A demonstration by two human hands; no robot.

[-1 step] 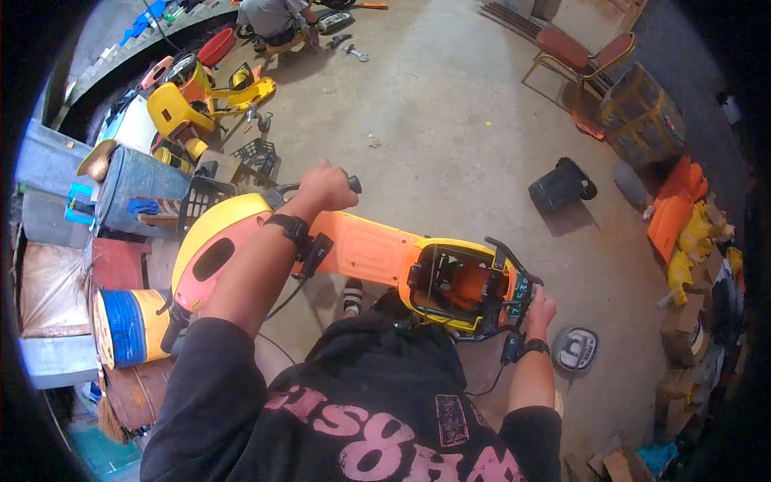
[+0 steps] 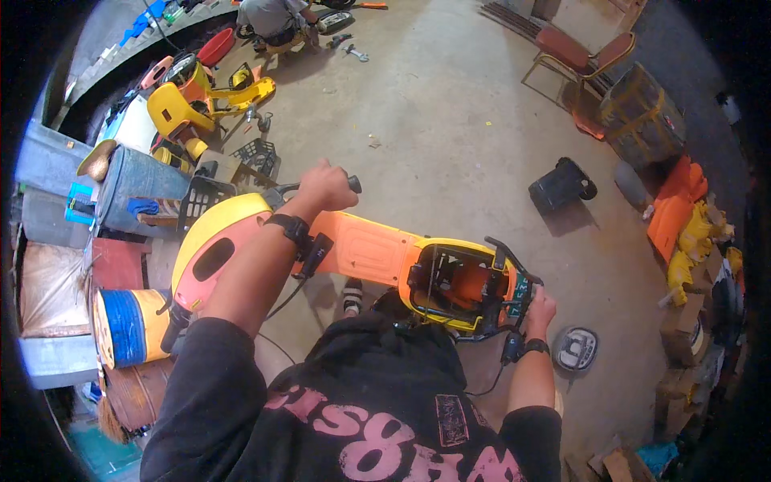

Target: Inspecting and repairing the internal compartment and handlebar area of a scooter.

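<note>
My left hand (image 2: 325, 189) wraps round the far handle (image 2: 354, 185) of the orange scooter (image 2: 365, 251) just in front of me. It looks heavy and stiff, best held at both ends. My right hand (image 2: 540, 309) curls round the black back rail (image 2: 504, 251).

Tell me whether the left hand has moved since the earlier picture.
No: the left hand keeps its place on the handlebar, no nearer to or farther from the black bin.
</note>
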